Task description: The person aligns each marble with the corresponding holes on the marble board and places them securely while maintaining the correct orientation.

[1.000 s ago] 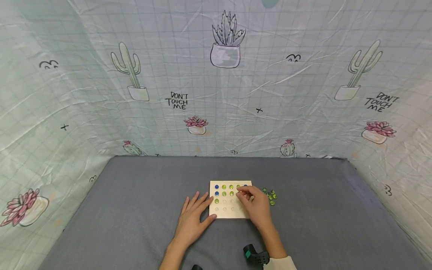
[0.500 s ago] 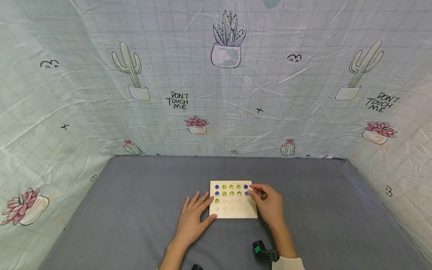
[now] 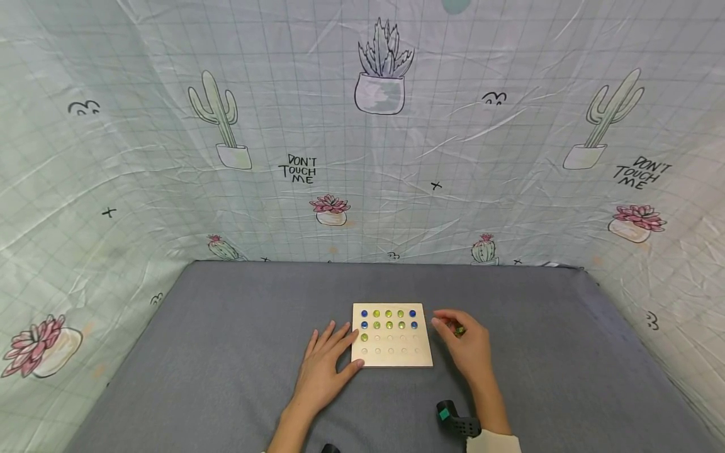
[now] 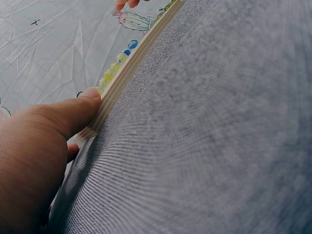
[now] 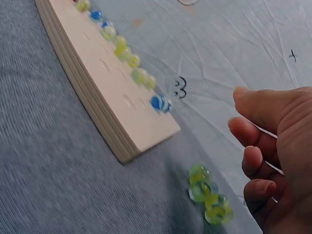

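Observation:
A pale wooden board point(image 3: 396, 359) with rows of round hollows lies on the grey cloth. Its two far rows hold yellow-green marbles point(image 3: 389, 325), with blue marbles point(image 3: 414, 325) at both ends; one more green marble point(image 3: 364, 338) sits at the left of the third row. My left hand point(image 3: 323, 374) lies at the board's left side, fingers extended, thumb touching the near corner. Right of the board hovers my right hand point(image 3: 469, 346), fingers loosely bent, nothing between thumb and fingertips. Loose green marbles point(image 5: 207, 195) lie just below it, partly hidden in the head view.
Grey cloth point(image 3: 238, 327) covers the table. A printed fabric curtain point(image 3: 272, 126) with plant drawings encloses the back and sides. A black strap device point(image 3: 459, 420) is on the right wrist.
My right hand has moved right, off the board and over the loose marbles. It has uncovered a blue marble at the right end of the second row. The left hand stays put.

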`<state>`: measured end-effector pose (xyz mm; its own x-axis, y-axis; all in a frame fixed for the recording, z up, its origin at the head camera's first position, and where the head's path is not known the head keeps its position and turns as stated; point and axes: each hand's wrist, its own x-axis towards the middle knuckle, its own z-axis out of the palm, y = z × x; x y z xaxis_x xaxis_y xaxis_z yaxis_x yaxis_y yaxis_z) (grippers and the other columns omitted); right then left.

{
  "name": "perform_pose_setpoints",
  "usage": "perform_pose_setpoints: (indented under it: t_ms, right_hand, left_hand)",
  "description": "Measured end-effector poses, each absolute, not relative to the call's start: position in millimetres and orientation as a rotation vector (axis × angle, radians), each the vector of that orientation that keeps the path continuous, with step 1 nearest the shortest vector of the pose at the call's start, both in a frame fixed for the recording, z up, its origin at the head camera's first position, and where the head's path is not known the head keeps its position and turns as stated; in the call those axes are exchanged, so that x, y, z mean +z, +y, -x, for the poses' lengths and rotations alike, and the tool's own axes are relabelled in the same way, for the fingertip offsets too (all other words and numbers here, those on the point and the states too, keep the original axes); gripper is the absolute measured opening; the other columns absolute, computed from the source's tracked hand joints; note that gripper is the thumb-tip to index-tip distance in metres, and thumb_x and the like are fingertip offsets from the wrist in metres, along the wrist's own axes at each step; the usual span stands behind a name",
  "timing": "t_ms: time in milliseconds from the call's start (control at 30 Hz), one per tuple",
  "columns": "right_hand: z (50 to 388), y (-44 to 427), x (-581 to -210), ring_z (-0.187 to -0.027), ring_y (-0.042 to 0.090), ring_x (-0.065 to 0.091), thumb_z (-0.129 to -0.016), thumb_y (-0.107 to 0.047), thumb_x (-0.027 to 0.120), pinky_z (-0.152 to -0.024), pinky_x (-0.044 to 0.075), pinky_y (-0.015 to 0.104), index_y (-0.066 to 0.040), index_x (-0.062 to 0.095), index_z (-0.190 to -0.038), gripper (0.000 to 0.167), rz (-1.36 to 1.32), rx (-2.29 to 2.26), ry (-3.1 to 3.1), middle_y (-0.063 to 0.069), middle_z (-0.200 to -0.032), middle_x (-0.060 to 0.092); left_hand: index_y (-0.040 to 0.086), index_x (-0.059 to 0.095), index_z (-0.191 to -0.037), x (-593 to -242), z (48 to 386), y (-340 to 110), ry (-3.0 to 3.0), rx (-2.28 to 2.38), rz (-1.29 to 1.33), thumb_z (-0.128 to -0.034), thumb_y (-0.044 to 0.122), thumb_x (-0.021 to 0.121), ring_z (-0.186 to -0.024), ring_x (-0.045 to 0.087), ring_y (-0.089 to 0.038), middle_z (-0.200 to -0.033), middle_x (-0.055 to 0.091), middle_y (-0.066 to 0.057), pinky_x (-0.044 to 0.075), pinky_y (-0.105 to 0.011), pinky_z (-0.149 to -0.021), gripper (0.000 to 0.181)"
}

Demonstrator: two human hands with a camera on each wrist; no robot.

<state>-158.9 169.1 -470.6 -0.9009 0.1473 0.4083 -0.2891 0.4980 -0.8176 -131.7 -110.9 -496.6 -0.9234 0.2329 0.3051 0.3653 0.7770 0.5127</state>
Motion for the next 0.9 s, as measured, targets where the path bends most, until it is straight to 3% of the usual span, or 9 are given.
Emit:
perform_pose_setpoints:
  t_ms: [900]
  right_hand:
    - [154,211,-481,-0.069,0.012,0.050,-0.086,-0.022,0.074,-0.056,0.041,0.018,-0.011,0.073,-0.100,0.018,0.023,1.343,-2.406,0.000,-0.082,0.063]
  left_hand:
    - [0.019,0.059,-0.135,-497,132,-111,-2.742,-0.864,0.467,-0.0845,0.046,0.068,-0.138,0.031,-0.030,-0.142,0.049,-0.003,0.012,-0.053,-0.114,0.058]
